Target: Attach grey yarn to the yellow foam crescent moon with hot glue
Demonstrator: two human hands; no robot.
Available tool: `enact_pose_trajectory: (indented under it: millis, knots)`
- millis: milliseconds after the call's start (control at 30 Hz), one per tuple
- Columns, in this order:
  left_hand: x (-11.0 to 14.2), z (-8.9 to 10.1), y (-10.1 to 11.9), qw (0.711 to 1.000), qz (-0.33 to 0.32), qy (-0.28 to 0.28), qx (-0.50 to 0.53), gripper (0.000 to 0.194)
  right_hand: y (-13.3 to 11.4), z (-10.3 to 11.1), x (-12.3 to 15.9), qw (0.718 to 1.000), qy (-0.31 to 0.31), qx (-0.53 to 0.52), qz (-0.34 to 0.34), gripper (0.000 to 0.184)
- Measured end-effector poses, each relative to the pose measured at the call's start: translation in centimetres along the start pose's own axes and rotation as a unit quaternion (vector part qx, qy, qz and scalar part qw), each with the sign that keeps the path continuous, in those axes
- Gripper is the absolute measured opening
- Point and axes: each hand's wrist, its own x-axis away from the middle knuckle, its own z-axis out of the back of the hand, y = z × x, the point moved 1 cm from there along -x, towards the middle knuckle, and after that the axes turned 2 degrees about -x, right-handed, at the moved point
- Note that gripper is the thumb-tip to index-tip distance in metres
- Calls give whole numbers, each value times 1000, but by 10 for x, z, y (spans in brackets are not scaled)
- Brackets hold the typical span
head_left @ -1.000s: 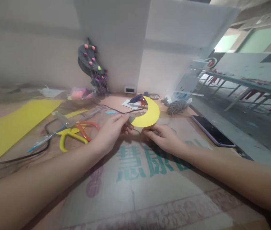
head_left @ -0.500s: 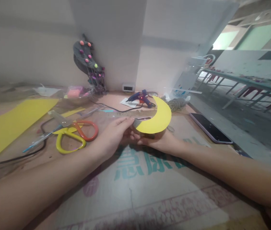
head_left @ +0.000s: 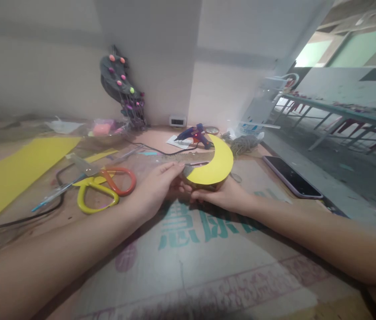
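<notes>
A yellow crescent moon cutout [head_left: 219, 164] is held up above the table by both hands. Grey yarn [head_left: 188, 170] covers its left tip, where my left hand [head_left: 166, 178] pinches with thumb and fingers. My right hand [head_left: 219, 195] grips the crescent from below, its fingers partly hidden behind the yellow face. Behind the crescent, a dark blue glue gun [head_left: 192, 134] with a small red light lies on a white paper. A ball of grey yarn [head_left: 243, 144] rests to the right of it.
Scissors with orange and yellow handles [head_left: 99, 186] lie left of my left forearm, near a yellow sheet [head_left: 17, 173] and a black cord [head_left: 17, 227]. A phone [head_left: 290, 176] lies on the right. A grey yarn-wrapped crescent with pompoms [head_left: 114, 80] leans against the wall, near a small digital clock [head_left: 177, 121].
The yellow crescent and my right hand have shifted slightly left. My left hand keeps its pinch at the grey-wrapped tip.
</notes>
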Motion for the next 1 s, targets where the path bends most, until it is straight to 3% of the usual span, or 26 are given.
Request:
enact_pose_trajectory:
  millis: [167, 433, 733, 900, 1000]
  knots:
    - [0, -2, 1, 1000, -7, -24, 18, 20, 3, 0, 0, 1000, -24, 12, -3, 21]
    - [-1, 2, 0, 1000, -12, 2, -7, 21, 3, 1, 1, 996, -27, 85, -9, 16]
    - [0, 1, 0, 1000, -11, -5, -1, 20, -1, 1, 0, 999, -35, 16, -32, 20]
    - [0, 1, 0, 1000, -22, -18, 3, 21, -3, 1, -1, 998, -23, 56, -3, 10]
    - [-1, 2, -1, 999, -26, -13, 13, 18, -5, 0, -2, 992, -9, 117, 48, 19]
